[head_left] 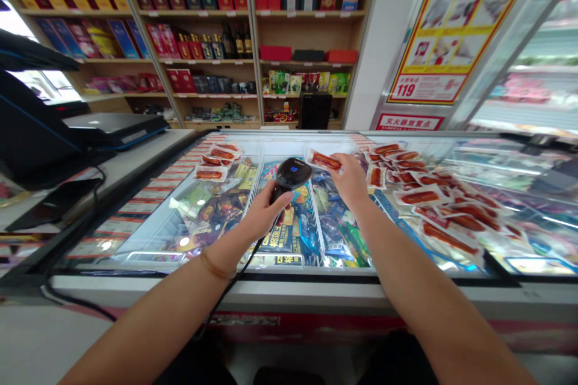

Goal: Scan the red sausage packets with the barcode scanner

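Note:
My left hand [267, 209] is wrapped round the handle of a black corded barcode scanner [293, 173], its head tilted over the freezer's glass top. Right beside the scanner head, my right hand [350, 180] pinches one end of a clear-wrapped sausage pack [324, 160]. A heap of similar sausage packs [422, 195] lies on the glass to the right. Several more packs [217, 162] rest in a small group on the left. The scanner's cable [244, 267] runs down from my left hand and past the freezer's front edge.
Bagged frozen goods [212, 207] show through the glass of the chest freezer [316, 289]. On the left, a counter [169, 147] bears a flat black device [117, 127] and a dark screen. Shelves with boxes and bottles [198, 42] stand behind. A fire-extinguisher poster [451, 30] hangs back right.

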The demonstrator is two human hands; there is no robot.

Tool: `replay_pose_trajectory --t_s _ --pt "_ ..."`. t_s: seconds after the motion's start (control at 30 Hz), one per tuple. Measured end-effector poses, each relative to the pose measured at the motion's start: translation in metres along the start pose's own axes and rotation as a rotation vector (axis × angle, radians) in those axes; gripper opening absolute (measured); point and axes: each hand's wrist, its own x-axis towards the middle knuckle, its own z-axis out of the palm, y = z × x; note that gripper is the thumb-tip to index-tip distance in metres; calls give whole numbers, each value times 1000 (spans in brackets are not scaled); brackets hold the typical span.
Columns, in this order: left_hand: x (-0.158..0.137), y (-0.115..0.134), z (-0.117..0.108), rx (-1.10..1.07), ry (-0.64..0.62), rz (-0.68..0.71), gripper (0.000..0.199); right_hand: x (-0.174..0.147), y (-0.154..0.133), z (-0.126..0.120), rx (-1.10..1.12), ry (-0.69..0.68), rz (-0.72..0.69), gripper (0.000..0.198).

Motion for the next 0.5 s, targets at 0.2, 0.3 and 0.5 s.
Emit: replay_pose_trajectory --t_s 0.2,0.3,0.5 --pt "2 -5 -1 18 -14 3 42 1 5 5 6 4 -6 34" --pt "3 -9 -1 10 5 -10 44 -1 12 11 14 -5 -10 37" --pt "4 9 -20 -112 265 -112 49 -9 0 28 38 -98 -21 38"
